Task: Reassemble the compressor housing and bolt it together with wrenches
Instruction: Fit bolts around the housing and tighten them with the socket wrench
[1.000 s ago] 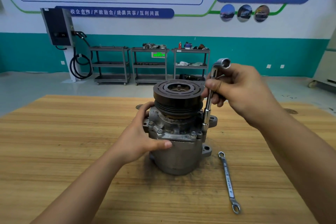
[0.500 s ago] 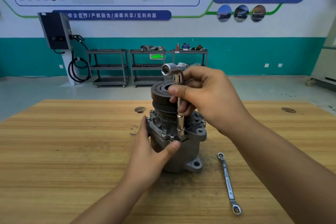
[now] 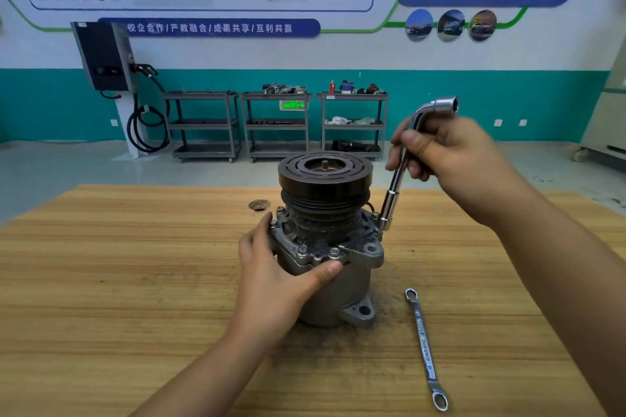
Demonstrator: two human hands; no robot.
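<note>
On a wooden workshop surface (image 3: 135,281) the compressor housing (image 3: 338,294) stands upright, pulley on top. The left grip (image 3: 271,284) wraps its flange. The right grip (image 3: 450,159) clasps an L-shaped socket wrench (image 3: 394,186), whose lower end is at a right-side flange bolt. A ring spanner (image 3: 425,349) lies near.

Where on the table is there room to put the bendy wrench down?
Bare wood stretches left of the grey metal compressor and the left hand, out to the wooden table's edge. Tighter on the right, where the flat silver spanner lies.
</note>
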